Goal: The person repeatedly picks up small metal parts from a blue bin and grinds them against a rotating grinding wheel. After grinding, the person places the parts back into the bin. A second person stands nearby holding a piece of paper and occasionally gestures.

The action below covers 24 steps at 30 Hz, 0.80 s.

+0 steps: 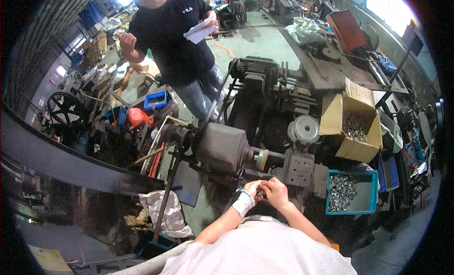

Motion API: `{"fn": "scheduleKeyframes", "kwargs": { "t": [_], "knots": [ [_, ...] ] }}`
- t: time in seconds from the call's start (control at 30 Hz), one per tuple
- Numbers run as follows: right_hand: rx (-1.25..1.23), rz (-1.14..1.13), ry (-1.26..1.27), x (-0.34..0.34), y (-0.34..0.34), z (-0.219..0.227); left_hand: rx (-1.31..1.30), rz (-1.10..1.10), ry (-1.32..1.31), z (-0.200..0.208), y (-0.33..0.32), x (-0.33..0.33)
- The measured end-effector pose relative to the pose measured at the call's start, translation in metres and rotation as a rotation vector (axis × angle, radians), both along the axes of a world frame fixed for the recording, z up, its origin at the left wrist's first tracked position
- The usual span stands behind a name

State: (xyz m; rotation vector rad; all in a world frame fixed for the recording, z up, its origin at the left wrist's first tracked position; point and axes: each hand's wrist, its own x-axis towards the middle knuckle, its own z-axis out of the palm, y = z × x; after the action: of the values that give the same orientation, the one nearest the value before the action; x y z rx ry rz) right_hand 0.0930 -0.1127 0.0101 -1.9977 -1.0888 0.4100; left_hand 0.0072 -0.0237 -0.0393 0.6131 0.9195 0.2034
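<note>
My left hand point(253, 186) and my right hand point(275, 191) meet in front of the machine, fingers closed together. Between them is a small dark metal piece point(259, 194), mostly hidden by the fingers, so its kind does not show. A white wrap and a light blue band circle my left wrist. Just beyond the hands is the lathe-like machine's grey headstock housing point(222, 148), with a pale ring-shaped part point(261, 159) on its spindle. A perforated metal block point(299, 173) stands to the right of my hands.
A teal bin point(363, 194) of shiny small metal parts sits at the right, below an open cardboard box point(362, 150) holding more parts. Beyond the machine stands a person point(172, 43) holding paper. A white sack point(163, 211) lies at left, near a dark upright bar point(166, 199).
</note>
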Motion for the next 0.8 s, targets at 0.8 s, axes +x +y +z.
{"fn": "scheduleKeyframes", "kwargs": {
  "t": [0.8],
  "knots": [
    [0.125, -0.343, 0.475, 0.024, 0.016, -0.037, 0.409, -0.291, 0.041, -0.002, 0.018, 0.010]
  ]
}}
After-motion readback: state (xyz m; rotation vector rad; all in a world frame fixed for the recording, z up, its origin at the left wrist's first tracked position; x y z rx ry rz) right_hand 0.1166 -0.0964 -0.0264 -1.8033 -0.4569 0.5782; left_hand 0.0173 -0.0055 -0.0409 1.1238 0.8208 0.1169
